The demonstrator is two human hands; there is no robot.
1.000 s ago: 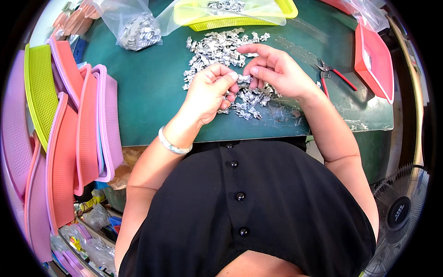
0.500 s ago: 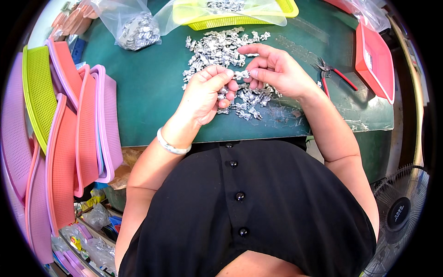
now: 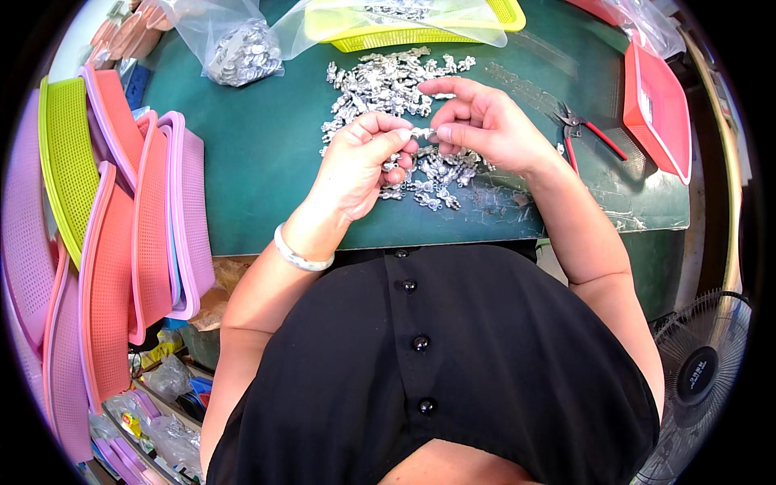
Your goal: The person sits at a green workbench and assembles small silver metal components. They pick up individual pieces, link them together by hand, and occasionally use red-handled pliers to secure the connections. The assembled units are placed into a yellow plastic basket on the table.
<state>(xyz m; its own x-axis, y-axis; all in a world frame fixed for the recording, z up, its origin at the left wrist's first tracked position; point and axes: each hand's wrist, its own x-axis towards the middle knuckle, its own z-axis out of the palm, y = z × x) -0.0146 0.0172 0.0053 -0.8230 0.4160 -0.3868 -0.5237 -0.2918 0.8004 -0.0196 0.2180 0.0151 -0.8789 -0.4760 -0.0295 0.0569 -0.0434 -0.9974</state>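
Observation:
Between the fingertips of both hands is a small silvery metal charm [image 3: 422,133], lying crosswise above the table. My left hand [image 3: 365,162] pinches its left end with thumb and forefinger, and more silvery pieces show by its curled lower fingers. My right hand [image 3: 485,125] pinches the other end between thumb and bent fingers, its forefinger stretched out over the pile. Behind and below the hands spreads a heap of similar metal charms [image 3: 380,85], partly hidden by them. A smaller cluster of charms [image 3: 440,174] lies nearer the table's front edge.
Red-handled cutting pliers [image 3: 594,133] lie to the right, with a pink basket [image 3: 655,113] beyond. A yellow-green basket [image 3: 364,39] and a clear bag of metal pieces [image 3: 242,52] stand at the back. Stacked plastic baskets [image 3: 145,226] crowd the left; a fan [image 3: 699,372] is at lower right.
The charm has turned slightly between my fingertips, now showing a narrower side. Both hands stay in nearly the same place.

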